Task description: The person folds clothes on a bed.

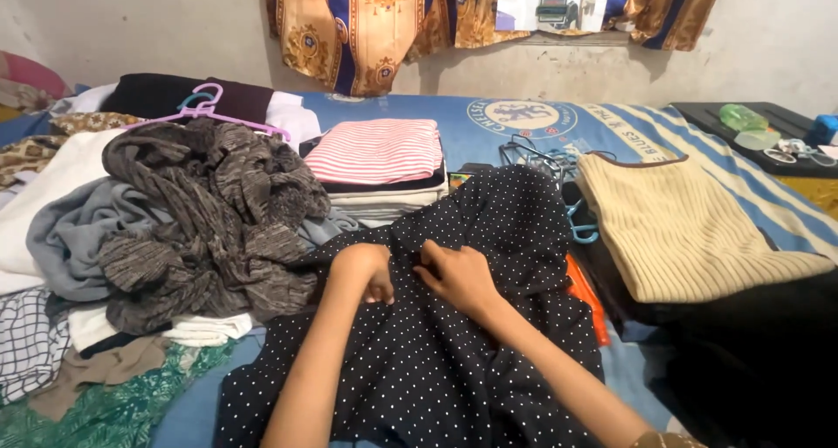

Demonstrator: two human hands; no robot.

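A black garment with small white dots (454, 361) lies spread in front of me on the blue bedsheet (489, 138). My left hand (365, 269) and my right hand (456, 276) sit close together on its middle. Both pinch the dotted fabric with curled fingers. My forearms run up from the bottom edge across the cloth.
A heap of unfolded clothes (201, 221) with a pink hanger (209, 108) lies at the left. A folded stack topped by a red-striped piece (377, 151) stands behind. A cream ribbed garment (690, 230) lies right, with hangers (546, 160) beside it. A dark tray (768, 134) sits far right.
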